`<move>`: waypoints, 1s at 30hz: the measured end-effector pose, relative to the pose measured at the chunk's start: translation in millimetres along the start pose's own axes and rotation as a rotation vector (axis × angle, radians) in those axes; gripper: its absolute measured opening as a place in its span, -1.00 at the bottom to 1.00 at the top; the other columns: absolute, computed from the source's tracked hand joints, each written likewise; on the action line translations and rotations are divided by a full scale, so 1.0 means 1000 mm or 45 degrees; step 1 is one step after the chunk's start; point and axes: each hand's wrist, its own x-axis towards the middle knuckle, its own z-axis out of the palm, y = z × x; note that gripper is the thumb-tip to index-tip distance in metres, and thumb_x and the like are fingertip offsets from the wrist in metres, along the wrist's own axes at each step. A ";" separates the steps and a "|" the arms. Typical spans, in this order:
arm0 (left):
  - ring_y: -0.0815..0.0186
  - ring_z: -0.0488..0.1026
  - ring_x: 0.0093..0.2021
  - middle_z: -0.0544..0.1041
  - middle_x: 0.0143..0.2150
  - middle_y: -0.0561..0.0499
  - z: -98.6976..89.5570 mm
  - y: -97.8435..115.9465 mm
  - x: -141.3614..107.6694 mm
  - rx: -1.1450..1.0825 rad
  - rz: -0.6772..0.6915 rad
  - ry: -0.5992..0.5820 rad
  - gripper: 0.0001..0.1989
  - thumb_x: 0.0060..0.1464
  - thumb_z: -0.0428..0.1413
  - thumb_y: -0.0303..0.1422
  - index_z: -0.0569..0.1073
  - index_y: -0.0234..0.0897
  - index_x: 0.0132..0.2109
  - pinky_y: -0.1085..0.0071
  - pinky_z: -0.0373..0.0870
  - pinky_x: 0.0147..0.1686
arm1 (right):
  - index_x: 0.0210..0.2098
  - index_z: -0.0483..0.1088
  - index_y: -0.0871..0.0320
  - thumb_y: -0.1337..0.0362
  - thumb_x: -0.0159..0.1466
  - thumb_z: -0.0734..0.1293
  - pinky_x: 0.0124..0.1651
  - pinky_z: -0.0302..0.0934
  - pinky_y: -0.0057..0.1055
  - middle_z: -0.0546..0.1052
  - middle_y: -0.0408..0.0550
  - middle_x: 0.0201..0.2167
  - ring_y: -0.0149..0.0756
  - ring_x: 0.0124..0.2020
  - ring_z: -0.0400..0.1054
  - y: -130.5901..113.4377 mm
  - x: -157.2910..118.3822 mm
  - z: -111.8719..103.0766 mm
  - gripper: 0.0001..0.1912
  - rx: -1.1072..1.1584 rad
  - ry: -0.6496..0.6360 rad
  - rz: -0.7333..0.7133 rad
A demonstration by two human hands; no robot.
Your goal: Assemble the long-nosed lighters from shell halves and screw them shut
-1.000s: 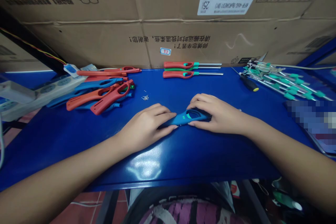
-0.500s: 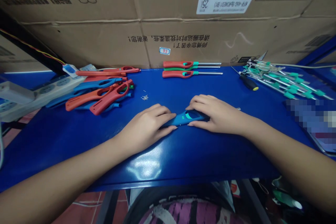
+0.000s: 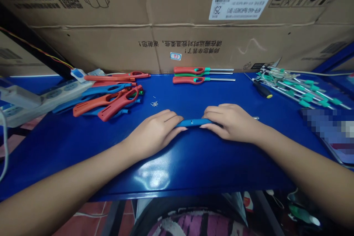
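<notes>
Both hands grip a blue long-nosed lighter (image 3: 192,122) above the middle of the blue table (image 3: 193,166). My left hand (image 3: 159,129) is closed round its handle end. My right hand (image 3: 231,122) is closed round the other end, and a metal tip (image 3: 256,118) sticks out beyond it. A narrow edge of the casing faces up between the hands, with a small pale spot on it; the rest is hidden by my fingers. Beyond my left hand lies a small heap of thin pale pins or screws (image 3: 154,103).
Red, orange and blue lighter casings (image 3: 118,107) are piled at left beside a power strip (image 3: 59,94). Assembled lighters (image 3: 186,80) lie at the back. At right are a screwdriver (image 3: 262,89), several metal rods with green parts (image 3: 306,97) and a phone-like device (image 3: 329,132). A cardboard box (image 3: 110,44) stands behind.
The blue lighter has been turned about its length: its side with the green trigger faced me before, and now its narrow edge does. Both hands keep their hold.
</notes>
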 end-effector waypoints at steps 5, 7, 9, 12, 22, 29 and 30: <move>0.18 0.46 -0.17 0.55 -0.16 -0.15 -0.003 0.000 0.001 -0.056 0.011 0.060 -0.75 0.37 0.02 -0.34 0.48 -0.44 0.00 0.26 0.48 -0.12 | -0.16 0.52 0.14 0.07 0.46 0.20 -0.28 0.19 -0.35 0.59 -0.10 -0.23 -0.32 -0.33 0.46 -0.005 0.001 -0.002 -0.66 -0.054 0.069 0.039; 0.17 0.46 -0.17 0.55 -0.16 -0.16 -0.003 -0.001 0.001 -0.043 0.002 0.073 -0.75 0.37 0.02 -0.35 0.48 -0.45 0.00 0.25 0.47 -0.12 | -0.15 0.52 0.10 0.05 0.43 0.25 -0.27 0.18 -0.38 0.60 -0.13 -0.21 -0.33 -0.30 0.48 -0.004 0.001 -0.004 -0.70 -0.018 0.095 0.077; 0.17 0.46 -0.15 0.55 -0.14 -0.16 -0.005 -0.003 0.002 -0.031 -0.013 0.084 -0.74 0.38 0.00 -0.36 0.48 -0.45 0.03 0.24 0.47 -0.10 | -0.14 0.52 0.09 0.06 0.42 0.27 -0.28 0.17 -0.40 0.60 -0.14 -0.21 -0.34 -0.28 0.49 -0.003 0.001 -0.007 -0.72 0.018 0.130 0.119; 0.19 0.47 -0.13 0.54 -0.10 -0.15 -0.007 -0.005 0.003 -0.009 -0.028 0.111 -0.67 0.40 -0.04 -0.35 0.43 -0.41 0.17 0.27 0.46 -0.08 | -0.16 0.49 0.12 0.08 0.42 0.27 -0.31 0.13 -0.39 0.61 -0.12 -0.26 -0.32 -0.32 0.48 -0.003 0.001 -0.010 -0.73 -0.019 0.173 0.197; 0.23 0.55 -0.32 0.60 -0.28 -0.03 -0.010 -0.006 0.003 0.180 0.127 0.014 -0.61 0.36 0.02 -0.13 0.50 -0.33 0.08 0.33 0.43 -0.28 | -0.11 0.44 0.15 0.12 0.50 0.08 -0.23 0.21 -0.35 0.59 -0.03 -0.19 -0.24 -0.20 0.48 -0.010 0.002 -0.011 -0.64 0.196 -0.082 0.207; 0.29 0.54 -0.43 0.58 -0.40 0.04 -0.007 -0.001 0.000 0.092 0.163 -0.031 -0.66 0.38 0.00 -0.15 0.54 -0.29 -0.08 0.40 0.34 -0.40 | 0.04 0.44 0.17 0.27 0.46 0.19 -0.01 0.34 -0.34 0.60 0.00 -0.05 -0.26 -0.02 0.49 -0.015 0.001 0.005 -0.73 0.346 0.122 -0.108; 0.29 0.54 -0.42 0.58 -0.39 0.04 -0.006 -0.001 0.000 0.091 0.156 -0.037 -0.66 0.38 -0.01 -0.14 0.54 -0.29 -0.08 0.40 0.35 -0.40 | 0.02 0.45 0.18 0.29 0.46 0.19 -0.01 0.35 -0.34 0.61 0.01 -0.06 -0.26 -0.04 0.50 -0.017 0.001 0.006 -0.74 0.349 0.172 -0.112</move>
